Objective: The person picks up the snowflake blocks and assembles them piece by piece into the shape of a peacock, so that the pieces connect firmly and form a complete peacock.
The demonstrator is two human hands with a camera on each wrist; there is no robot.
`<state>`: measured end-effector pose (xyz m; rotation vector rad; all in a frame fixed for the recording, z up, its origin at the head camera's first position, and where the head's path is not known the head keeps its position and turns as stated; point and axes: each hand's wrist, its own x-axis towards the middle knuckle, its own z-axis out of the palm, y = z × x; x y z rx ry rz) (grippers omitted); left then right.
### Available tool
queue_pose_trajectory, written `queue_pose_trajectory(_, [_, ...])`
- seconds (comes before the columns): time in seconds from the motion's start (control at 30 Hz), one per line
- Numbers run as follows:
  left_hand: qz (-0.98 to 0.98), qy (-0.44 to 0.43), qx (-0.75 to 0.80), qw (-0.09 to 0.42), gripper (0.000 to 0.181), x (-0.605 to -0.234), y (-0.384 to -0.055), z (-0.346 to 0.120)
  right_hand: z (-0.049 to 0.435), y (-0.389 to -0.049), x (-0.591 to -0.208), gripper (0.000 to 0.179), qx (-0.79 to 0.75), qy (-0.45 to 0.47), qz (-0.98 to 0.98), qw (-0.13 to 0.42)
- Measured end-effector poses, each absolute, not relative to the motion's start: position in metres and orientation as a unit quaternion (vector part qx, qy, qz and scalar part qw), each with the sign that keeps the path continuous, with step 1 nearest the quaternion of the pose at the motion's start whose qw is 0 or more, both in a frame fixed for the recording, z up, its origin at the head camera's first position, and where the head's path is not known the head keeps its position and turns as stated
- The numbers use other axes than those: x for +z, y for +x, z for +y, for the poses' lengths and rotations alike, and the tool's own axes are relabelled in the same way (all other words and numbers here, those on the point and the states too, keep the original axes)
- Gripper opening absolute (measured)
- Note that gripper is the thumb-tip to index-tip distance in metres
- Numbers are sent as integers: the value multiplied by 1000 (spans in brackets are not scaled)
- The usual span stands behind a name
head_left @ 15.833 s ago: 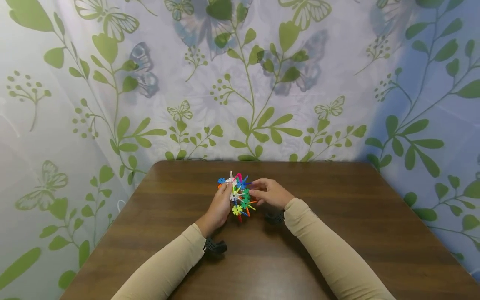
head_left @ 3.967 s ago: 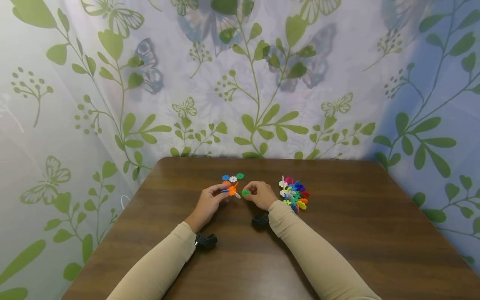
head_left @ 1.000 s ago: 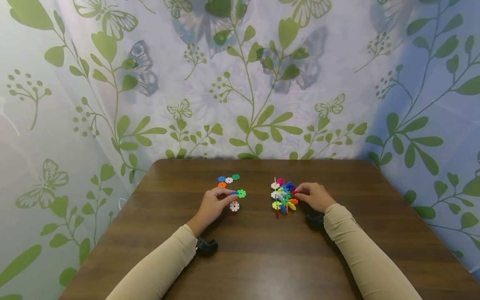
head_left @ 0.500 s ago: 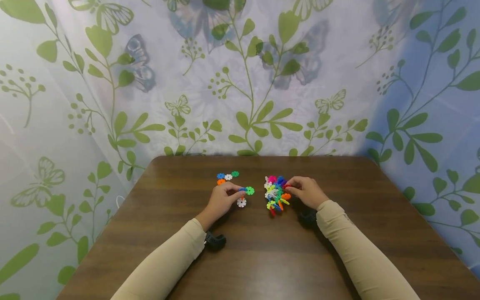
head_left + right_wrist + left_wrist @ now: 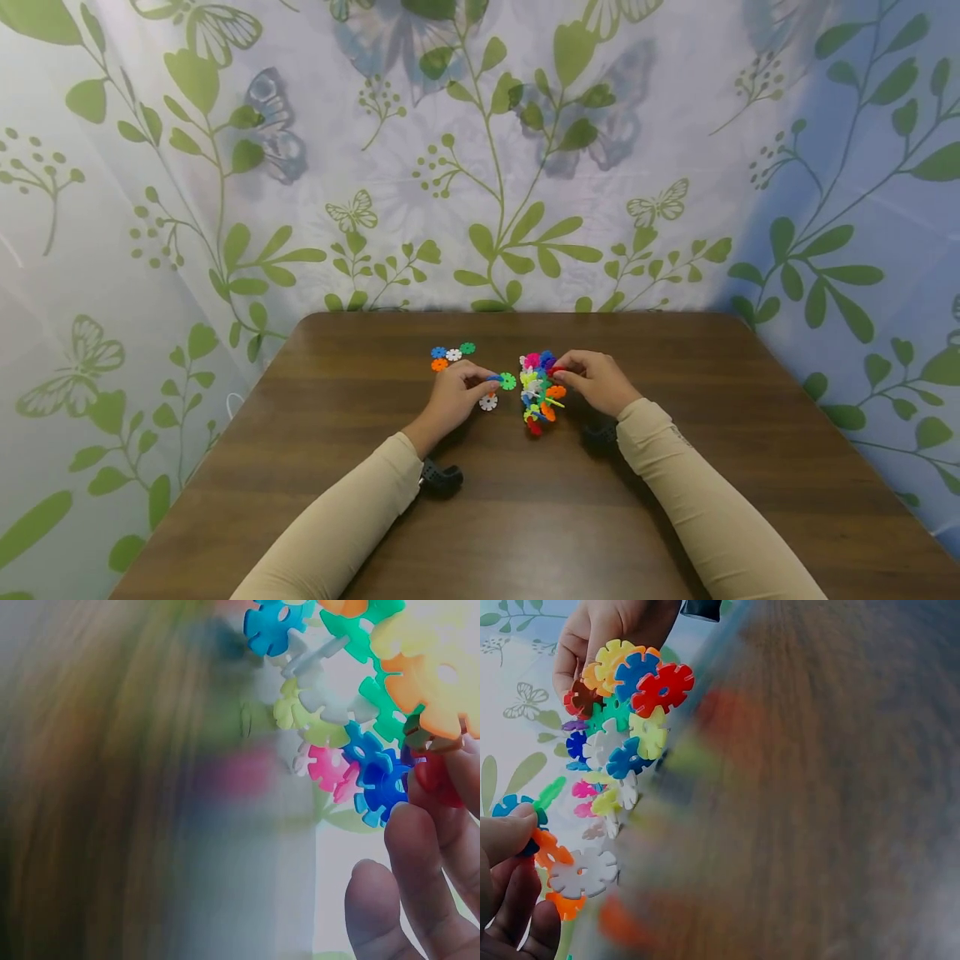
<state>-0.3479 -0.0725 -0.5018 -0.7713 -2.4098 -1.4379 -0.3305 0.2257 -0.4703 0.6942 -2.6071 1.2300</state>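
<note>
My left hand [image 5: 453,396] pinches a blue disc of a small cluster of notched, flower-shaped interlocking discs. A green disc [image 5: 508,381], orange ones and a white disc [image 5: 585,874] are joined to it. In my right hand [image 5: 596,379] is a larger multicoloured cluster of interlocking discs [image 5: 534,387], pinched by a red disc [image 5: 437,778] on its right side. This cluster hangs above the table, its discs slotted together at many angles. A narrow gap parts the two clusters in the head view. My left fingers hide part of the small cluster.
Loose blue [image 5: 438,353], white [image 5: 453,355], green [image 5: 468,348] and orange [image 5: 439,365] discs lie on the brown wooden table [image 5: 487,517], behind my left hand. A patterned curtain [image 5: 405,208] hangs past the table's far edge.
Over the last second the right hand has carried the large cluster left, and the left hand has moved right. Four seconds ago the large cluster lay on the table and the right hand held a green disc.
</note>
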Motion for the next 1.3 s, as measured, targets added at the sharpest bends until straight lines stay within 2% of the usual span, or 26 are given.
queue_pose_trajectory(0.87, [-824, -269, -495, 57, 8, -498, -349, -78, 196, -333, -467, 5, 415, 249, -870, 90])
queue_pose_trajectory(1.0, [-827, -265, -492, 58, 9, -499, -349, -77, 194, -332, -468, 13, 448, 222, -861, 89])
queue_pose_trajectory(1.13, [-828, -260, -493, 61, 10, -500, -348, -78, 192, -332, -471, 22, 530, 180, -826, 70])
queue_pose_trajectory(1.3, [-823, -261, -501, 63, 10, -501, -348, -79, 191, -331, -477, 18, 614, 135, -778, 24])
